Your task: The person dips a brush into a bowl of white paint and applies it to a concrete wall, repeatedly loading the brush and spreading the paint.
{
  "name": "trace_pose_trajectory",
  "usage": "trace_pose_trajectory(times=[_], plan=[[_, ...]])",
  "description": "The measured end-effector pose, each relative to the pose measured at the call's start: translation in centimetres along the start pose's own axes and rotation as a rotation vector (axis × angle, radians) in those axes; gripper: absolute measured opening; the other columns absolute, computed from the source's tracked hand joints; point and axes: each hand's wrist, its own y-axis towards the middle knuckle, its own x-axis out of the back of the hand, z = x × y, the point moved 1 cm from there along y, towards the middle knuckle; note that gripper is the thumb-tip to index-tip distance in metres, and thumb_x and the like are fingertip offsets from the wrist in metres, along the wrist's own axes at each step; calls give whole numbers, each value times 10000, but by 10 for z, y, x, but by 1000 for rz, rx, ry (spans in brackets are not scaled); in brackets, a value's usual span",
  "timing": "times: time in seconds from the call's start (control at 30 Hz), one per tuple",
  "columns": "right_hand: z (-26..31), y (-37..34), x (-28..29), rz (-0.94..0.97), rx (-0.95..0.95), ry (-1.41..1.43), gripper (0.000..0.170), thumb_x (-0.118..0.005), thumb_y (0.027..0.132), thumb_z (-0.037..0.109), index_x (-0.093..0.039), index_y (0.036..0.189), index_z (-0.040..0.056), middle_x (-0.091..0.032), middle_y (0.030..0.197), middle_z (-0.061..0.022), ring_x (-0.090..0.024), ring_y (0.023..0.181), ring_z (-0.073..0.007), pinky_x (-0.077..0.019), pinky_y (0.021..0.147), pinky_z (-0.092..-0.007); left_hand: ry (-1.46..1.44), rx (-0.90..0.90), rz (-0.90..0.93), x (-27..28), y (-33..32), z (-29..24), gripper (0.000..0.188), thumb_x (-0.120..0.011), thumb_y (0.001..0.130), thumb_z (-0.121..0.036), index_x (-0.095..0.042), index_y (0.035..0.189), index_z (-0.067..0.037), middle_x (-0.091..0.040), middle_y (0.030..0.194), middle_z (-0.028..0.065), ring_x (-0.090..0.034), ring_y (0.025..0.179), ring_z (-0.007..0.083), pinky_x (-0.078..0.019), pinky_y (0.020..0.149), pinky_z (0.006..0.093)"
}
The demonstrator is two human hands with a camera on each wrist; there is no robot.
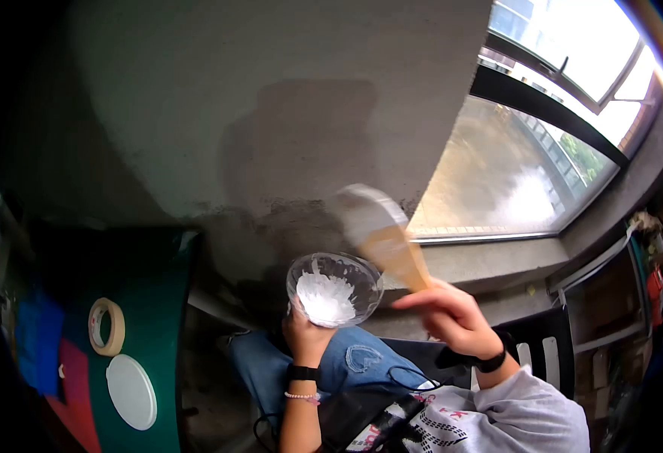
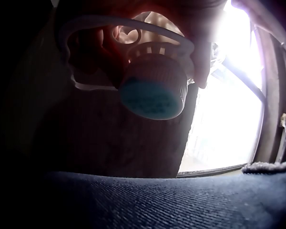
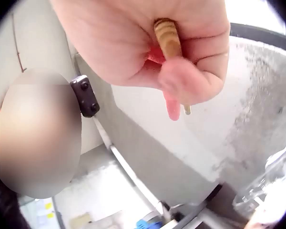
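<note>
My left hand [image 1: 307, 337] grips a clear container [image 1: 371, 291] from below, with white paste [image 1: 325, 298] inside. In the left wrist view, a ribbed cap [image 2: 154, 90] and a white handle loop [image 2: 105, 20] hang beneath it, beside the fingers of the left hand [image 2: 102, 52]. My right hand [image 1: 456, 321] holds a wooden tool [image 1: 392, 245] up and to the right of the container; its broad end is blurred and whitish. The right wrist view shows the right hand [image 3: 186, 57] curled round the tool's wooden handle [image 3: 168, 38], with the container [image 3: 262, 195] at lower right.
A green table [image 1: 161, 294] at the left bears a tape roll [image 1: 119, 327] and a white round lid [image 1: 131, 392]. Ahead is a grey wall [image 1: 195, 98] with dark smudges low down. A window [image 1: 505, 166] is at the right, above a ledge [image 1: 490, 264]; shelves stand at far right.
</note>
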Motion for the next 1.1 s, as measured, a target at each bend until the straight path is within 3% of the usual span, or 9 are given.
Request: trace_pose_trajectory(times=[0.1, 0.17, 0.27, 0.43, 0.57, 0.67, 0.7, 0.9, 1.1], plan=[[-6, 38, -23, 86, 76, 99, 410, -392, 864, -91, -580, 1208, 25, -580, 1002, -96, -540, 894, -130, -444, 822, -262, 31, 14, 28, -4, -3, 8, 678, -874, 541, -277, -560, 1095, -47, -671, 920, 184, -653, 815, 381, -534, 696, 422], [-15, 61, -23, 13, -23, 115, 402, -391, 892, -76, -560, 1243, 21, -597, 977, -73, -525, 874, -112, -444, 833, -249, 43, -15, 41, 0, 2, -6, 696, -880, 541, -289, -553, 1105, -44, -675, 909, 180, -654, 800, 385, -533, 699, 425], [-18, 50, -3, -84, 55, 66, 398, -395, 928, -46, -532, 1297, 16, -559, 935, 10, -482, 844, -72, -424, 819, -216, 30, -21, 4, 0, -1, 2, 738, -880, 534, -321, -535, 1122, -39, -678, 913, 173, -654, 809, 381, -530, 702, 429], [-27, -9, 34, -437, 0, 44, 388, -400, 940, -33, -552, 1289, 39, -465, 748, 62, -367, 644, -7, -315, 568, -157, 112, 36, 58, 2, -1, 0, 747, -885, 508, -311, -538, 1112, -41, -675, 920, 175, -652, 823, 382, -526, 700, 440], [-16, -25, 34, -189, -122, 39, 384, -398, 931, -34, -577, 1260, 51, -486, 769, 64, -358, 589, -2, -286, 519, -159, 81, 19, 87, -2, -1, 5, 755, -882, 497, -302, -537, 1119, -51, -675, 909, 174, -648, 806, 390, -524, 698, 447], [-8, 13, 7, 12, 59, -13, 425, -425, 868, -93, -582, 1241, 40, -590, 1005, -67, -529, 902, -122, -430, 804, -246, 66, 10, 83, -3, -5, 12, 749, -886, 507, -289, -539, 1130, -59, -683, 909, 162, -661, 814, 371, -530, 710, 429], [-16, 27, 0, 4, 155, -70, 401, -424, 879, -88, -580, 1231, 25, -600, 1013, -63, -541, 881, -122, -434, 791, -236, 56, 0, 94, -1, -6, 6, 749, -886, 507, -289, -539, 1130, -59, -683, 909, 162, -661, 814, 371, -530, 710, 429], [-36, 12, 17, -419, 68, 15, 358, -431, 920, -44, -613, 1216, 42, -520, 813, 21, -458, 740, -49, -389, 668, -174, 96, 67, 120, 1, -9, 13, 930, -934, 446, -256, -489, 1230, -29, -673, 1018, 169, -665, 899, 323, -529, 772, 386], [-40, -23, 40, -628, 85, 170, 457, -425, 996, 71, -318, 1440, 76, -516, 852, 16, -465, 724, -45, -397, 623, -181, 99, 96, 180, -1, -5, 14, 878, -921, 469, -257, -511, 1218, -51, -685, 980, 162, -674, 880, 323, -539, 753, 391]])
